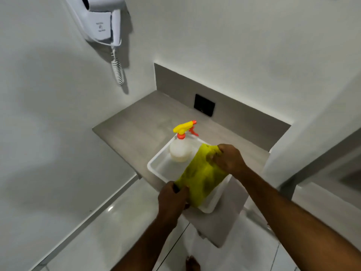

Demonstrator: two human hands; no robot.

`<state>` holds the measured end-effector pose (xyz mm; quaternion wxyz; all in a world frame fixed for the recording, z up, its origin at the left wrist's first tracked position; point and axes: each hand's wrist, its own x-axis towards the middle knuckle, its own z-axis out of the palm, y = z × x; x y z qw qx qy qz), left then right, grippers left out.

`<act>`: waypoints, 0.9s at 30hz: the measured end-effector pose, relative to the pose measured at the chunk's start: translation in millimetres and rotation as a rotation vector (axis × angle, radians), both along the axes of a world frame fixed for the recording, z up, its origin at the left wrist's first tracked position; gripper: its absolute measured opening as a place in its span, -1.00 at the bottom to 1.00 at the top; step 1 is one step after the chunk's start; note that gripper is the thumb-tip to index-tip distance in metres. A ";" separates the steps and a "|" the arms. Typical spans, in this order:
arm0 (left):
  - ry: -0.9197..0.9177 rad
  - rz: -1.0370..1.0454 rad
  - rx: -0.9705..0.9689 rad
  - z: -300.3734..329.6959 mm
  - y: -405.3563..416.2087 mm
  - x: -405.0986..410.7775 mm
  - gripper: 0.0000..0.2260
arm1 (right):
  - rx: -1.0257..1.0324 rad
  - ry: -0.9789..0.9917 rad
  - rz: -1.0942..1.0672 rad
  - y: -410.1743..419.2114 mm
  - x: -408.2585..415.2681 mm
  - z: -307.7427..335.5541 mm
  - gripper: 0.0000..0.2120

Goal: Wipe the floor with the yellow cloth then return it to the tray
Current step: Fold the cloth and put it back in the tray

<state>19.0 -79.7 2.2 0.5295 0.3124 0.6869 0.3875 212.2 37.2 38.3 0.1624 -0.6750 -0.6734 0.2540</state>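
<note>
Both hands stretch yellow cloth (201, 175) over tray (156, 163), spray bottle (180, 149) beside.

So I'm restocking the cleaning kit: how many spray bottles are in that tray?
1. The spray bottle stands in the far left corner of the white tray, beside the yellow cloth. The cloth covers part of the tray, so something flat could be hidden.

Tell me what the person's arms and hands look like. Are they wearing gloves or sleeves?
No gloves and no sleeves. Both forearms are bare as far up as the picture shows. The left hand and the right hand are bare too. I can't see any watch, ring or bracelet on them. A bare foot shows on the floor below.
</note>
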 end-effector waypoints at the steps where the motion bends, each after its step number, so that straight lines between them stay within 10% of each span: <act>1: 0.037 -0.027 -0.019 -1.7 14.8 11.2 -0.85 | -0.012 -0.046 0.004 12.2 8.4 -6.6 -0.63; 8: 0.130 -0.264 -0.236 -12.7 69.4 53.2 -0.61 | -0.169 -0.175 -0.032 50.8 14.1 -50.3 -0.75; 17: 0.773 -0.490 -0.318 -31.7 90.7 76.4 -0.68 | -0.135 -0.312 0.035 60.2 15.3 -78.2 -0.82; 27: 1.212 -0.618 -0.043 -22.1 83.9 50.8 -0.69 | 0.149 -0.782 0.229 34.7 -15.4 -73.1 -0.87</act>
